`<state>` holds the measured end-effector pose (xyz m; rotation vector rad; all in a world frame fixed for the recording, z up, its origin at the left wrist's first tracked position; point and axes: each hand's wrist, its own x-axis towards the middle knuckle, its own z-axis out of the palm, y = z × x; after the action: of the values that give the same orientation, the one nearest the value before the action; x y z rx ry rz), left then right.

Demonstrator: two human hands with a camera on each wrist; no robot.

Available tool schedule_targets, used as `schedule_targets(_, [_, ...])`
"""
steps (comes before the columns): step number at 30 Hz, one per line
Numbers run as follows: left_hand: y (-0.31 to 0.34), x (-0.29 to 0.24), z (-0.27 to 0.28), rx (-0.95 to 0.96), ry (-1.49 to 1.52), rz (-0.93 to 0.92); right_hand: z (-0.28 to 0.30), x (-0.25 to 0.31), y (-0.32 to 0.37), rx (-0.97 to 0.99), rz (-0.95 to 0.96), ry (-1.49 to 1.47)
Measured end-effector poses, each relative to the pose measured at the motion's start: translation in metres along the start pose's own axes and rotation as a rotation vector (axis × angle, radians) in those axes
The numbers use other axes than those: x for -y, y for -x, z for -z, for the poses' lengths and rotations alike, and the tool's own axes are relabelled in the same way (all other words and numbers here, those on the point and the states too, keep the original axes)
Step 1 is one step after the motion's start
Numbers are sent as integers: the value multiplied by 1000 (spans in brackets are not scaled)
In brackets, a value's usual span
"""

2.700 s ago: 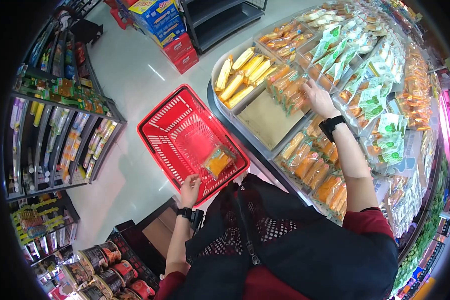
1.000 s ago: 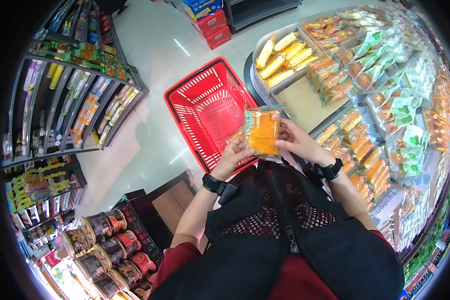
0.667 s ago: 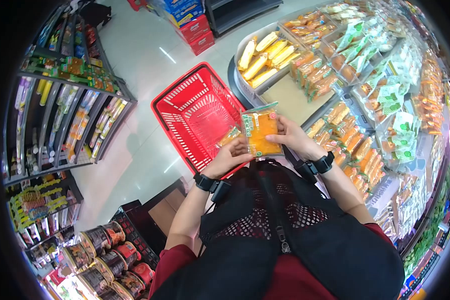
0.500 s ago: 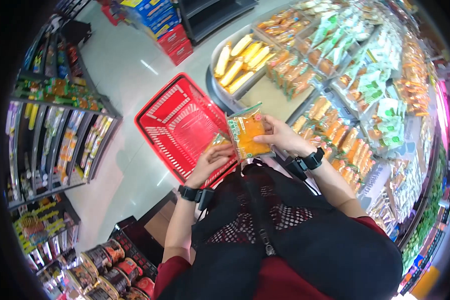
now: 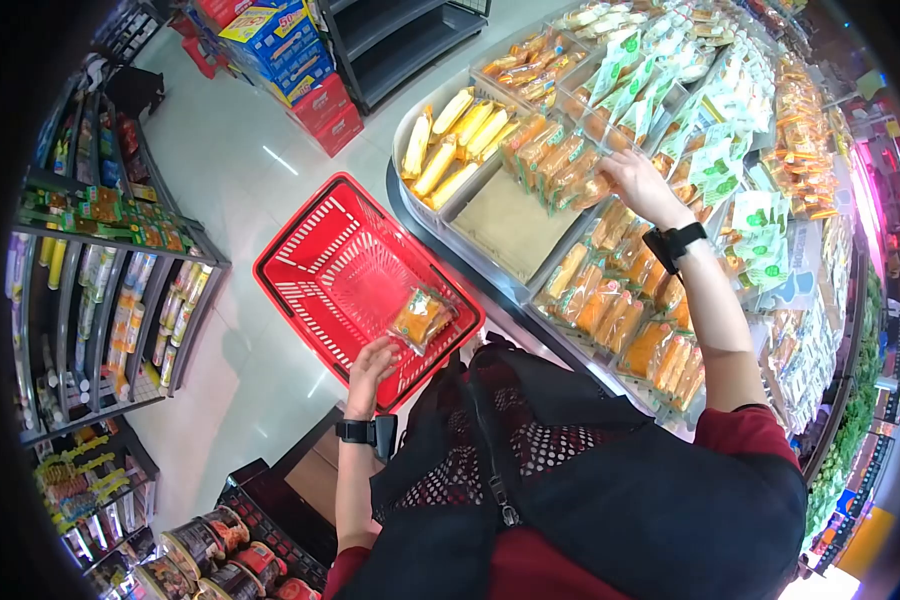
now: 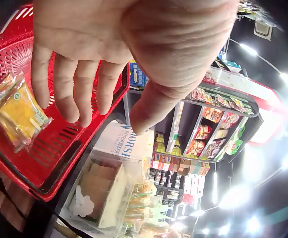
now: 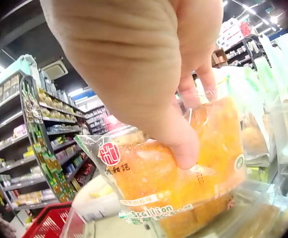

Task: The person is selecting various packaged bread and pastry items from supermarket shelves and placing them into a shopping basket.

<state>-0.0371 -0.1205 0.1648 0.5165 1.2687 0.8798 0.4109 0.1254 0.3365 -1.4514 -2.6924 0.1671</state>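
My right hand (image 5: 638,185) is at the near end of a row of wrapped bread packets (image 5: 550,160) in a display bin (image 5: 510,228). In the right wrist view, its thumb and fingers pinch the top of a clear-wrapped orange bread packet (image 7: 144,173) printed "Scallion". The left hand (image 5: 373,365) holds nothing, its fingers loosely bent over the near rim of a red shopping basket (image 5: 270,262). Inside the basket, bread packets (image 6: 24,114) lie overlapping in the near corner; the head view shows them as one small pile (image 5: 422,320).
Yellow-wrapped rolls (image 5: 455,140) fill the bin beyond. More bread packets (image 5: 600,300) and green-labelled bags (image 5: 740,215) cover the display to the right. A goods shelf (image 5: 110,290) stands at left, stacked boxes (image 5: 320,105) farther back, and noodle tubs (image 5: 205,545) at lower left.
The packet earlier held in front of the body now lies in the basket. My right hand has moved to the bread row and pinches another packet; the left has drawn back to the basket rim.
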Motion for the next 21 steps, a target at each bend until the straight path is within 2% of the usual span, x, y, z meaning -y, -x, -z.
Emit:
schedule_targets(2, [0,1,1,-8,-12,-9,-15,-4,-3,12,48,199])
schedule_targets(5, [1,9,4,-28,-32,7,-48,-18,-10,-49,107,207])
schedule_targets(6, [2,10,5,-26,-35,-2,-50,-22,-10,9,95,208])
schedule_targets(13, [2,21,8,-57,-16,24,-75,-26,4,-1,-22,309])
schedule_targets(15, [-3,25,12,-87,-28,40,-79,-23,10,-170,-47,368])
schedule_targets(17, [-14,37,21,-98,-95,61,-55,11,22,-189,-158,236])
schedule_targets(19, [-18,41,21,-126,-105,86,-46,27,28,-231,-150,107])
schedule_targets(21, [-36,47,23,-197,-151,130,-38,56,37,-144,-190,-130])
